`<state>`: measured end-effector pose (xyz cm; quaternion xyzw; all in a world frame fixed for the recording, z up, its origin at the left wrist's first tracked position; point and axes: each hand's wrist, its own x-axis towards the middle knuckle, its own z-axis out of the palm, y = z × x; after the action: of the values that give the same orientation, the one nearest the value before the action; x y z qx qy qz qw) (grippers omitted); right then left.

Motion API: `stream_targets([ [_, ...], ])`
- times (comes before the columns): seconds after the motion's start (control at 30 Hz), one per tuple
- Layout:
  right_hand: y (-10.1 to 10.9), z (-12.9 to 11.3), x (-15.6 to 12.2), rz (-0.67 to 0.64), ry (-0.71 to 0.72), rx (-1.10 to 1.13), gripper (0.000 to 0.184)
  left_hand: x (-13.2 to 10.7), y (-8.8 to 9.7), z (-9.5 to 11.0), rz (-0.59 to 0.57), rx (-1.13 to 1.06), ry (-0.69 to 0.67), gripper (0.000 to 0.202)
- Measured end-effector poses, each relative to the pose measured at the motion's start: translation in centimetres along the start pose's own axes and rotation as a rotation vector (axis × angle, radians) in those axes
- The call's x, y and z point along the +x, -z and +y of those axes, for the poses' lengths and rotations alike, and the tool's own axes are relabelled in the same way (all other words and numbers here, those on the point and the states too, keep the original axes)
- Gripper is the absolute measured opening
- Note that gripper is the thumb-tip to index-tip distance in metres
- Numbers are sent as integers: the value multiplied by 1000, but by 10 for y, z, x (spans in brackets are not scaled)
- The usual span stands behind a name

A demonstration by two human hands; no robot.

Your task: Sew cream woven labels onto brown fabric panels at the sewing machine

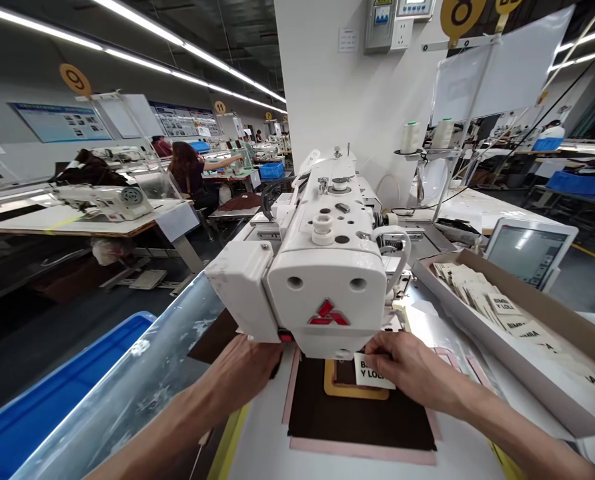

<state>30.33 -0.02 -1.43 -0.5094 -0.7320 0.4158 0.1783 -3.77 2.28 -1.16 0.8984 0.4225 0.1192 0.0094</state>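
Note:
My right hand pinches a cream label with black lettering, just right of the sewing machine's needle area. Under the label is a yellow frame, lying on a dark brown fabric panel with pink edging beneath it. The white sewing machine head rises between my hands and hides the needle. My left hand is at the machine's lower left, beside the panel. Its fingers are mostly hidden, and a dark bit shows near their tips.
An open box of printed labels sits to the right, before a tilted screen. Thread cones stand behind. A blue bin is at lower left. A co-worker sits at another station, left of the machine.

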Motion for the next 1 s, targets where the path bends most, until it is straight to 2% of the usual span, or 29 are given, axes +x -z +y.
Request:
stream_targets([
  [0.13, -1, -2, 3, 16, -12, -20, 18, -13, 6, -27, 46, 57, 55, 38],
  [0.27, -3, -10, 7, 12, -21, -27, 19, -21, 8, -33, 83, 97, 77, 37],
  [0.33, -5, -15, 9, 9, -23, -33, 19, -22, 10, -25, 110, 118, 94, 34],
  [0.4, -7, -19, 12, 12, -22, -48, 18, -22, 14, -8, 155, 117, 69, 29],
  [0.5, -9, -24, 15, 25, -20, -86, 15, -19, 21, 32, 202, -16, -91, 23],
  [0.57, -11, -26, 17, 41, -23, -116, 14, -16, 24, 58, 192, -128, -171, 24],
  [0.67, -14, -31, 17, 64, -25, -161, 15, -11, 22, 83, 136, -135, -164, 23],
  [0.83, -16, -40, 16, 77, 0, -223, 19, -6, 2, 86, -9, -71, -260, 32],
  [1.0, -16, -44, 15, 90, 32, -297, 17, -2, -11, 81, -81, -44, -238, 40],
])
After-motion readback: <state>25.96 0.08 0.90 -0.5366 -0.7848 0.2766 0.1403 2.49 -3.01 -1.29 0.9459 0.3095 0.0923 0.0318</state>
